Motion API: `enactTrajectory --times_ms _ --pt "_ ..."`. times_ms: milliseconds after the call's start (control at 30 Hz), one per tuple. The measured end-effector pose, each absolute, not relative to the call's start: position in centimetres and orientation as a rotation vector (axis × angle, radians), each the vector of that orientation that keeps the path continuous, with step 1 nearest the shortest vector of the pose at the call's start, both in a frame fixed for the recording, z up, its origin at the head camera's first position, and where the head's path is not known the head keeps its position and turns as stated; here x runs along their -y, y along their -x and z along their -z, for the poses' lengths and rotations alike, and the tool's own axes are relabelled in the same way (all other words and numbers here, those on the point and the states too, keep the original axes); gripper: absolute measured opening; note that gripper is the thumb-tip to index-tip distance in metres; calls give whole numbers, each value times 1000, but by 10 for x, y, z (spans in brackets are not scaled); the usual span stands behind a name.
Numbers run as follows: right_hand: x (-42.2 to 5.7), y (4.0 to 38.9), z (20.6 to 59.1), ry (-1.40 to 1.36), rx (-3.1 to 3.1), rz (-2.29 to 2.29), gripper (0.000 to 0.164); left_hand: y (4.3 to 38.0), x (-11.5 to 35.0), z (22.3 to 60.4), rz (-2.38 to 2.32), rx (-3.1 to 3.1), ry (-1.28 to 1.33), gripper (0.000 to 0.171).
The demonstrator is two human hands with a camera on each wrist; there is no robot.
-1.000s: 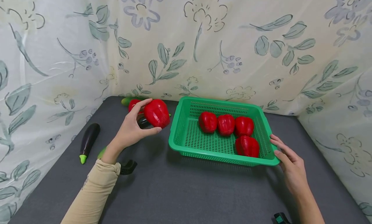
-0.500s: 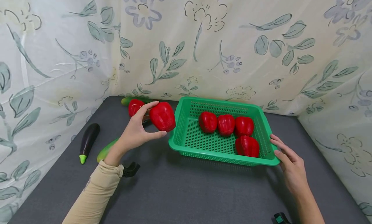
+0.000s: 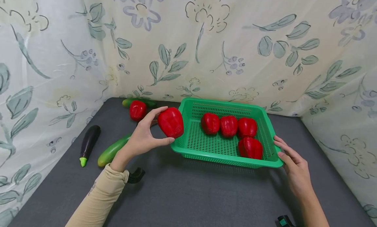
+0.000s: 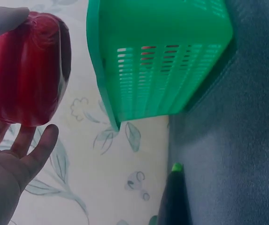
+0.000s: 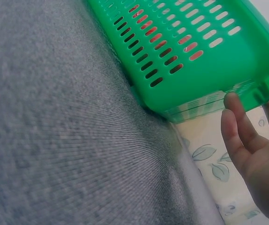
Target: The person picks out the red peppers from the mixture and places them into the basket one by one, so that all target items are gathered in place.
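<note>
In the head view my left hand [image 3: 144, 135] holds a red bell pepper [image 3: 170, 122] between thumb and fingers, raised beside the left rim of a green plastic basket [image 3: 206, 157]. The left wrist view shows the same bell pepper [image 4: 28, 70] gripped above the table, apart from the basket wall [image 4: 157, 79]. Several red bell peppers [image 3: 229, 126] lie inside the basket, mostly toward its right half. My right hand [image 3: 296, 169] holds the basket's right rim near the front corner; in the right wrist view its fingers [image 5: 237, 117] reach the outer wall below the rim.
On the dark grey table [image 3: 200, 194], left of the basket, lie an eggplant [image 3: 89, 143], a cucumber [image 3: 113, 151], another red bell pepper [image 3: 137, 110] and a cucumber [image 3: 147, 102] at the back. A floral curtain [image 3: 203, 69] hangs behind.
My left hand has carried the bell pepper to the right and slightly nearer, up to the basket's left rim, uncovering the cucumber and the pepper behind. The right hand and basket stay put.
</note>
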State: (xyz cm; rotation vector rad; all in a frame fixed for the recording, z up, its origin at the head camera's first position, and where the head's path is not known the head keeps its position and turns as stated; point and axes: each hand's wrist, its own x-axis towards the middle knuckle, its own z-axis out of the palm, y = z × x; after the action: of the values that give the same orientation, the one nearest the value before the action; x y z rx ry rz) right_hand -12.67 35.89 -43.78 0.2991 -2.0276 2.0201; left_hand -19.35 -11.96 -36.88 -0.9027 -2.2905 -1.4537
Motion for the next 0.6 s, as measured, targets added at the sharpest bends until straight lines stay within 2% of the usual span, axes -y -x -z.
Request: enactTrajectory --times_ms 333,600 --pt "-357 127 438 -299 2047 -2002 39 193 106 369 1478 2283 937 89" --pt "-358 126 438 -300 2033 -2002 39 201 76 368 1510 2261 1100 85"
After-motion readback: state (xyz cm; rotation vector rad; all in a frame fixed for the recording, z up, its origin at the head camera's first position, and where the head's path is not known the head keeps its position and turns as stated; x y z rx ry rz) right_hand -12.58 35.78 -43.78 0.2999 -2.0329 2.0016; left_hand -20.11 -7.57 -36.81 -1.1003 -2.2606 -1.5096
